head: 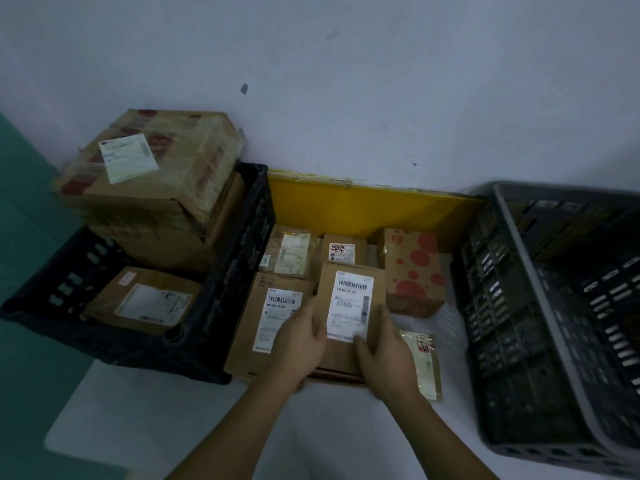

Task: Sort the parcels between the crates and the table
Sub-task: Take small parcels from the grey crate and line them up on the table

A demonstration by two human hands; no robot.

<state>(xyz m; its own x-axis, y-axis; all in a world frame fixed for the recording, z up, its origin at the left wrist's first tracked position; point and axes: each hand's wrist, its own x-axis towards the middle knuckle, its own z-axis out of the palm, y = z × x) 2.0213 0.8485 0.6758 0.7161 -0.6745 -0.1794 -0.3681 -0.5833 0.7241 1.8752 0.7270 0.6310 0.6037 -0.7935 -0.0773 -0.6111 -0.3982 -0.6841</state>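
Parcels crowd the white table [145, 420] between the crates, and your left hand [300, 344] and right hand [388, 348] clamp the small brown cardboard parcel with the white label [351, 306] mid-table. Grip both side edges, lift straight, clear the larger flat parcel [263, 327] beside it.

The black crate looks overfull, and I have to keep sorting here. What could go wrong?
The taped box atop the black crate sits tilted above its rim; it may slide off if bumped. The small parcel in both hands is held only at its lower edge, so it might slip.
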